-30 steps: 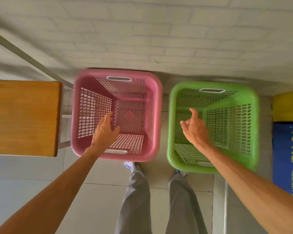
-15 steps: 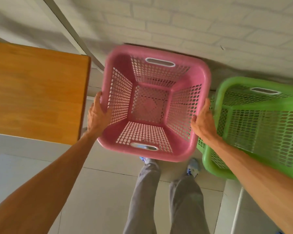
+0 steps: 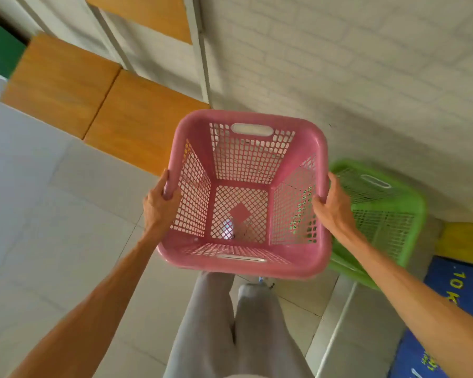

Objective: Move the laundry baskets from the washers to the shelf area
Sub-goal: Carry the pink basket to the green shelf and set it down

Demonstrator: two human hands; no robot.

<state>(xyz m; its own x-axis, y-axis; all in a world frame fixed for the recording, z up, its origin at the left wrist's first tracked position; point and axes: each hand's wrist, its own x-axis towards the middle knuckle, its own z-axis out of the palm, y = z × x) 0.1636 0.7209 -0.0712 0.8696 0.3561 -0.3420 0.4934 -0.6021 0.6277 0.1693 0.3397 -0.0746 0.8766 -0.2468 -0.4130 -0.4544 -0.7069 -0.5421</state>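
— Carrying one yet?
— Yes: the left hand (image 3: 159, 205) and right hand (image 3: 335, 208) clasp opposite rims of the empty pink laundry basket (image 3: 245, 257), held above the legs.
— And the rest?
— The green laundry basket (image 3: 410, 214) sits behind, untouched; both probably still need shelving.
— Anything unclear?
— The wooden shelf boards (image 3: 66, 85) are blurred, and the blue sign (image 3: 445, 271) is cropped.

Your arms: bare to the frame edge, no sleeves | your left hand (image 3: 159, 205), right hand (image 3: 335, 207): ungloved | your trousers (image 3: 230, 323): light grey, loose
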